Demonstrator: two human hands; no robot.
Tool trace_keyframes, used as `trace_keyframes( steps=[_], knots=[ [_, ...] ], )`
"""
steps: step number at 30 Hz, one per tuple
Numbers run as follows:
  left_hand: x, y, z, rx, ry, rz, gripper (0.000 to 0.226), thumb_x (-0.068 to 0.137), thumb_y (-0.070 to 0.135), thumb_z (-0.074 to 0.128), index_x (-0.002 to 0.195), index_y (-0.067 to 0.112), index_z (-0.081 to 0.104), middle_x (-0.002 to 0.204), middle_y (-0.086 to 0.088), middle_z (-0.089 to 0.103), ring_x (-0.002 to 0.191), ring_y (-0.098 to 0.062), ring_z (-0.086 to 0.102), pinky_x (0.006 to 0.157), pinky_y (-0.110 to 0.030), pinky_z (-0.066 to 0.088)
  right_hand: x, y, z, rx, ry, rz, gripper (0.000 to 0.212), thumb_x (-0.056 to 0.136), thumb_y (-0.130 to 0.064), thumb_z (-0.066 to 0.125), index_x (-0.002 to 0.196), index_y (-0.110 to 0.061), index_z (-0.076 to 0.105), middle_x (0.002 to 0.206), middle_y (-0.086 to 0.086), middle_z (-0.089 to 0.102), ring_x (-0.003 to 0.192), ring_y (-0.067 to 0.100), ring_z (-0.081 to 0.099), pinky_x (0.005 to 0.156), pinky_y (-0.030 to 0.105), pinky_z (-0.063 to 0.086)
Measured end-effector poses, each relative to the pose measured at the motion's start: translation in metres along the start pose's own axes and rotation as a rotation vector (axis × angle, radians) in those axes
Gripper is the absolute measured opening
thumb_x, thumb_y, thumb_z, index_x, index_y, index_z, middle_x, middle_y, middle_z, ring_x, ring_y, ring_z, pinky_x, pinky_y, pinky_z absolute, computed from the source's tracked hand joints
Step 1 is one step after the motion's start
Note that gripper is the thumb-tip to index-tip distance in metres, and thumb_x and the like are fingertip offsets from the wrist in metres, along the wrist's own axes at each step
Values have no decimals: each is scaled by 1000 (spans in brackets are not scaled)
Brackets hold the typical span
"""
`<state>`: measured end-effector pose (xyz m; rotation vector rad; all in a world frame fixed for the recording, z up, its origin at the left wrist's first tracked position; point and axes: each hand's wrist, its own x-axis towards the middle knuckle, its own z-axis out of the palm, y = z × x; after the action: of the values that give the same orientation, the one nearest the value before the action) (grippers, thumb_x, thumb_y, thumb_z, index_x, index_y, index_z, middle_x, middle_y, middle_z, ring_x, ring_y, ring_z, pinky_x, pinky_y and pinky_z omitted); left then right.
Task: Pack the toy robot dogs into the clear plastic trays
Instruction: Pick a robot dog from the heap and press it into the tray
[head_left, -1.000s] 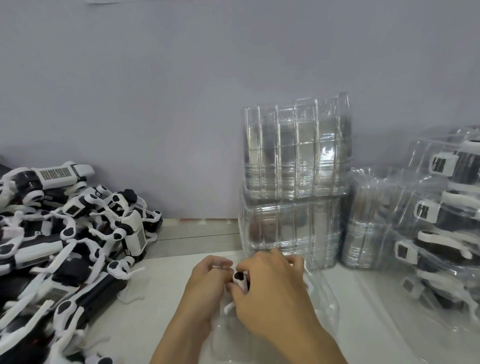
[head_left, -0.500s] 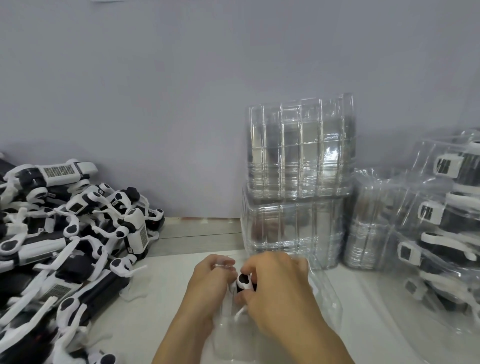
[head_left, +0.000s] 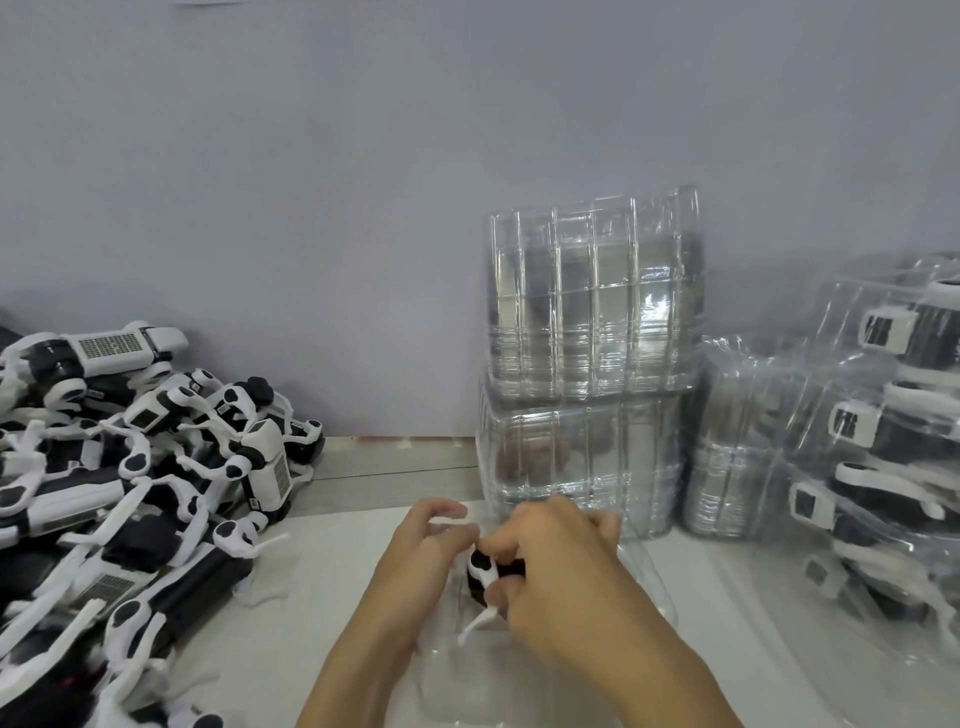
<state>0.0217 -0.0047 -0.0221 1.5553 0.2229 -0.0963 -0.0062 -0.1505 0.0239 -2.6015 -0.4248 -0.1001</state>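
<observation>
Place: a toy packing workstation.
Left of the hands: loose toy robot dogs (head_left: 130, 467) heaped on the tabletop (head_left: 322, 587).
Beyond the hands: stacked empty clear trays (head_left: 592, 364).
Right of the hands: packed trays (head_left: 878, 467), piled.

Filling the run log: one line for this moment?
right hand grips toy dog | left hand steadies clear tray | dog partly seated

Toy dog (head_left: 483, 571) lower, more exposed between hands.

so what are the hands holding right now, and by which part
The right hand grips a toy robot dog around its body over the clear tray; the left hand steadies the tray's edge.
</observation>
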Motion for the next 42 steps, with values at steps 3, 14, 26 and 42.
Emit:
trace_keyframes(
  steps=[3,14,26,42],
  knots=[
    [1,1,-4,12,-53,27,41,56,42,78,95,33,71,90,-5,71,92,-32,67,101,-64,47,2,3,1,21,46,14,11,83,-22,71,86,-32,73,89,-11,62,93,9,23,83,32,18],
    [-7,7,-7,184,-26,83,26,82,22,80,104,30,69,109,0,69,93,-11,69,77,-24,45,-1,44,-23,132,183,128,19,81,-43,79,98,-44,71,97,-21,56,94,2,52,89,27,43],
    [-4,7,-6,240,3,96,21,87,24,75,103,32,67,108,4,69,98,-13,67,75,-24,43,-12,62,-51,61,-39,255,21,75,-35,87,72,-36,66,76,-11,52,61,4,50,55,17,39],
    [-3,6,-4,256,25,98,20,87,26,76,103,33,65,107,6,68,97,-6,65,72,-21,42,-7,67,-37,126,83,243,20,77,-27,86,66,-27,69,60,-11,51,51,4,45,53,20,42]
  ],
)
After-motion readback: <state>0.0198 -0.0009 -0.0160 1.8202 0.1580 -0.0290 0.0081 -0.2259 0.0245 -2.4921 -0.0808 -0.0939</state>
